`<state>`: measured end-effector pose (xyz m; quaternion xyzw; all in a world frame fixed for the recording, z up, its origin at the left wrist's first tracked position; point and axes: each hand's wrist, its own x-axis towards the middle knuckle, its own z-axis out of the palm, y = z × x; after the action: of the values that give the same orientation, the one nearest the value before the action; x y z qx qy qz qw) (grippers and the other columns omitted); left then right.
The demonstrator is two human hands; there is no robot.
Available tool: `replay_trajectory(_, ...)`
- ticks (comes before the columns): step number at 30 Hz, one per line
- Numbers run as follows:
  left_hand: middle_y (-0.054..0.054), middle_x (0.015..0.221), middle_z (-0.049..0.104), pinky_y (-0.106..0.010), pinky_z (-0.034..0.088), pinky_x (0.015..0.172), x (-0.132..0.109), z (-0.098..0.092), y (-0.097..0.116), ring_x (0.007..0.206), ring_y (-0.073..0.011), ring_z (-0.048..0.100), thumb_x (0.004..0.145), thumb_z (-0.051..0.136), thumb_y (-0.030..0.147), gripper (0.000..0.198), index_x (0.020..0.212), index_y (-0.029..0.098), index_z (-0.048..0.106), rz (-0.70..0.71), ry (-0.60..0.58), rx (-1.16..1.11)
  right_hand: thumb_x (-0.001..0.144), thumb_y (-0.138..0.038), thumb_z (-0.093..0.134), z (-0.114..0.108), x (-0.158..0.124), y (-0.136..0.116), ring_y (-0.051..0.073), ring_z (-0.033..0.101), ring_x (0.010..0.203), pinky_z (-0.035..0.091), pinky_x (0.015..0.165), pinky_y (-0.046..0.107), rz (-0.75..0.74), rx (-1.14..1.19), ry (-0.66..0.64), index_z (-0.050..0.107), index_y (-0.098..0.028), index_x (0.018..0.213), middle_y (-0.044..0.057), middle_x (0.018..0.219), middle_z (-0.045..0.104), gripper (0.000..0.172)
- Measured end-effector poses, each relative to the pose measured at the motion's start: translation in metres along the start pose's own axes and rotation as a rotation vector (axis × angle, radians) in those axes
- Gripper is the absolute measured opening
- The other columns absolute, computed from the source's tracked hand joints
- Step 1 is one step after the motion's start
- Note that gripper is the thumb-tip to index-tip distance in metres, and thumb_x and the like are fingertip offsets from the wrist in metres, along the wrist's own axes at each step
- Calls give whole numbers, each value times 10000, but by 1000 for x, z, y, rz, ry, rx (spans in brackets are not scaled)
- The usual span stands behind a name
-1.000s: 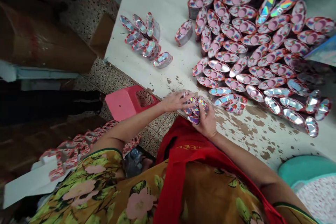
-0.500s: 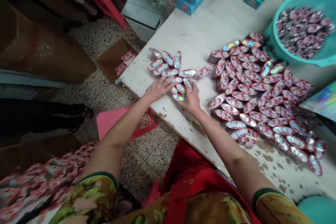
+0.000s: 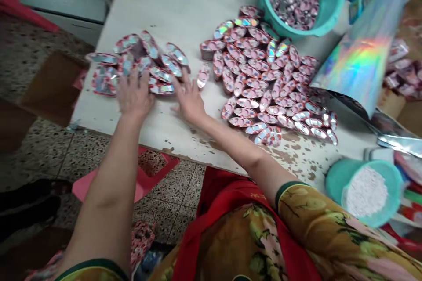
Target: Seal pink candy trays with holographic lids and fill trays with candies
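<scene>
My left hand (image 3: 133, 92) lies flat with fingers spread on a small heap of shiny boat-shaped foil cups (image 3: 141, 63) at the left end of the white table (image 3: 184, 13). My right hand (image 3: 189, 99) rests open beside it, fingertips against the right edge of that heap. A single cup (image 3: 203, 74) stands just right of my right hand. A much larger spread of the same cups (image 3: 263, 79) covers the table's middle. The picture is smeared by motion.
A teal basin (image 3: 329, 9) full of cups stands at the back. A holographic foil sheet (image 3: 358, 59) lies to the right, a small teal tub of white grains (image 3: 365, 191) near the front right. A pink stool (image 3: 148, 175) sits below the table edge.
Both hands carried a handful of cups from the near table edge leftward, set them into the small heap and opened flat. The view swung right and up.
</scene>
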<state>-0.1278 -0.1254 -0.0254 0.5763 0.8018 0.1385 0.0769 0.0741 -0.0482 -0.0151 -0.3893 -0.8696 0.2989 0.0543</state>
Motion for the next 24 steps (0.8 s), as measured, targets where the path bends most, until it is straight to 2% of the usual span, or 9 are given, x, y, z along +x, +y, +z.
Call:
replay_trajectory(2, -105, 1669, 330, -826, 182, 1161, -23, 2, 27, 1529, -473, 225, 937, 569, 321, 627, 1540, 247, 413, -53, 78, -5, 983, -320, 618, -25, -80, 30, 296, 337, 1514, 442, 1167, 461, -243, 89, -51, 364, -306, 1582, 42, 1694, 282, 651)
replay_trajectory(4, -144, 1627, 390, -794, 221, 1161, -59, 13, 77, 1505, -453, 287, 964, 538, 327, 548, 1495, 207, 478, -98, 175, 31, 1027, -383, 535, -53, -169, 77, 229, 557, 1312, 519, 1071, 407, -413, 183, -148, 536, -316, 1443, 53, 1474, 571, 421)
replay_trajectory(6, -229, 1335, 612, -727, 365, 1108, -99, 35, 148, 1328, -415, 508, 971, 525, 366, 421, 1295, 113, 611, -86, 209, -40, 1015, -369, 540, -78, -246, 131, 248, 625, 1159, 546, 1007, 444, -196, 139, 32, 622, -277, 1304, 92, 1218, 680, 315)
replay_trajectory(8, -202, 1216, 672, -573, 486, 1059, -131, 61, 226, 1192, -344, 608, 949, 578, 500, 477, 1255, 138, 630, 120, 65, -183, 972, -404, 584, -92, -290, 179, 322, 587, 1193, 514, 1021, 543, 196, -16, 279, 619, -207, 1287, 167, 1209, 641, 373)
replay_trajectory(10, -232, 1364, 627, -533, 491, 1052, -146, 85, 296, 1261, -361, 579, 917, 620, 586, 630, 1371, 150, 586, 259, -53, -175, 887, -504, 666, -93, -301, 211, 388, 515, 1288, 471, 1053, 613, 430, -83, 354, 578, -158, 1332, 229, 1334, 553, 570)
replay_trajectory(12, -248, 1511, 532, -549, 472, 1054, -147, 100, 343, 1353, -395, 517, 943, 604, 538, 680, 1507, 174, 492, 271, -153, -71, 814, -570, 707, -86, -291, 227, 416, 464, 1347, 442, 1078, 640, 520, -54, 326, 538, -140, 1379, 252, 1427, 479, 730)
replay_trajectory(16, -240, 1552, 504, -568, 451, 1066, -136, 112, 368, 1397, -397, 499, 992, 527, 349, 569, 1532, 175, 479, 239, -248, 36, 792, -520, 694, -69, -278, 239, 371, 511, 1335, 438, 1123, 592, 558, 195, 299, 525, -133, 1440, 232, 1417, 535, 774)
replay_trajectory(21, -257, 1494, 546, -570, 469, 1034, -140, 116, 359, 1322, -409, 557, 977, 547, 337, 556, 1511, 187, 514, 283, -272, 59, 803, -576, 661, -72, -320, 258, 316, 621, 1257, 506, 1070, 549, 714, 839, 229, 614, -201, 1398, 149, 1389, 650, 704)
replay_trajectory(24, -254, 1513, 522, -571, 484, 993, -145, 112, 369, 1269, -414, 582, 968, 564, 340, 613, 1561, 224, 462, 335, -316, 63, 780, -619, 696, -70, -334, 249, 307, 644, 1234, 544, 1024, 532, 744, 972, 229, 611, -216, 1409, 132, 1388, 666, 752)
